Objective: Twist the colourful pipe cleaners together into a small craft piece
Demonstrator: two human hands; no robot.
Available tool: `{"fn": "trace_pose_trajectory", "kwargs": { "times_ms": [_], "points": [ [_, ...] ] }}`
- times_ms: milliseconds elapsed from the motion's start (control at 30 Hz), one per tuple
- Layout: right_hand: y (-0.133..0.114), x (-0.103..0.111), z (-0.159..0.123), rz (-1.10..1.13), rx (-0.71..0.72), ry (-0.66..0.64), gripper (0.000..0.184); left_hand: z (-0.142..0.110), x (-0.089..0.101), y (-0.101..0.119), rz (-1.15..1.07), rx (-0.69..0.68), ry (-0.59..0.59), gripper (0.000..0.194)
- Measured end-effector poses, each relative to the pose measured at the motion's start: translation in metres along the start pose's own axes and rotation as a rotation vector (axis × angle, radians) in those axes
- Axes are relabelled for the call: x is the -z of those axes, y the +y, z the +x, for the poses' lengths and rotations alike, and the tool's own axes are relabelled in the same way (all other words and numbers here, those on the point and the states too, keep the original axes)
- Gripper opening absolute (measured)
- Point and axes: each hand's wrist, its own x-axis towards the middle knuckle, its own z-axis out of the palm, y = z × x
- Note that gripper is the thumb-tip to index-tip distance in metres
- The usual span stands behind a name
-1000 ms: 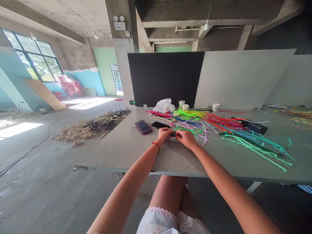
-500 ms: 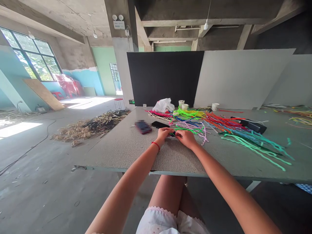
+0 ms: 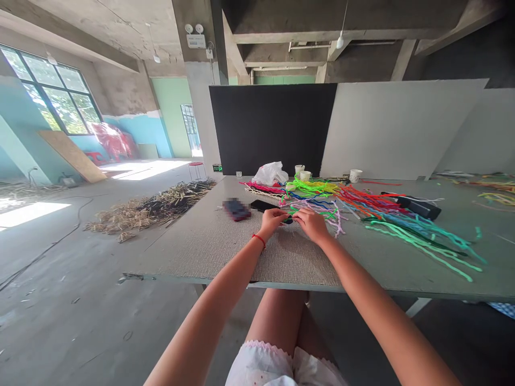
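My left hand [image 3: 272, 220], with a red string at the wrist, and my right hand [image 3: 311, 224] meet above the grey table [image 3: 225, 246]. Both are closed in a pinch on a small dark green pipe cleaner piece [image 3: 288, 219] held between them. Just beyond my hands lies a loose heap of pipe cleaners [image 3: 317, 206] in green, blue, pink and purple. A black phone [image 3: 262, 205] lies right behind my left hand.
More pipe cleaners, red [image 3: 364, 199] and teal [image 3: 426, 238], spread to the right. A white plastic bag [image 3: 270, 173], paper cups [image 3: 355, 176], a dark blurred object [image 3: 236, 209] and a black case [image 3: 418, 206] sit on the table. Black and white boards stand behind.
Both hands have lifted slightly and shifted a little away from me, the right hand's fingers closing in toward the left over the small piece.
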Motion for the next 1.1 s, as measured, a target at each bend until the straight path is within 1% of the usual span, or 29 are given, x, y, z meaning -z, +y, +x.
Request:
{"fn": "trace_pose_trajectory", "kwargs": {
  "times_ms": [167,233,367,467,567,667,767,900,967,1033,1100],
  "points": [
    [0.003,0.006,0.001,-0.013,0.096,0.073,0.013,0.003,0.002,-0.004,0.074,-0.094,-0.082,0.037],
    [0.002,0.008,0.002,-0.014,0.115,0.092,0.012,0.003,0.002,-0.006,0.12,-0.117,-0.142,0.038],
    [0.002,0.008,0.002,0.004,0.082,0.15,0.012,0.002,-0.003,-0.006,0.089,-0.083,-0.277,0.042],
    [0.005,0.009,0.002,0.032,0.034,0.177,0.012,-0.001,-0.007,-0.001,0.003,-0.057,-0.328,0.044],
    [0.007,0.01,0.002,0.053,0.008,0.197,0.01,-0.005,-0.008,0.007,-0.068,-0.029,-0.315,0.043],
    [0.007,0.01,0.002,0.056,-0.003,0.222,0.008,-0.009,-0.007,0.014,-0.122,0.027,-0.306,0.04],
    [0.007,0.009,0.001,0.047,-0.007,0.235,0.007,-0.011,-0.008,0.015,-0.14,0.069,-0.296,0.042],
    [0.005,0.007,0.001,0.035,0.019,0.215,0.007,-0.008,-0.007,0.009,-0.136,0.086,-0.148,0.039],
    [0.003,0.006,0.002,0.031,0.041,0.203,0.007,-0.006,-0.006,0.006,-0.118,0.081,-0.114,0.038],
    [0.002,0.005,0.002,0.032,0.059,0.191,0.007,-0.005,-0.004,0.005,-0.09,0.07,-0.121,0.037],
    [0.0,0.005,0.002,0.039,0.075,0.176,0.007,-0.006,-0.004,0.004,-0.062,0.082,-0.16,0.037]
  ]
}}
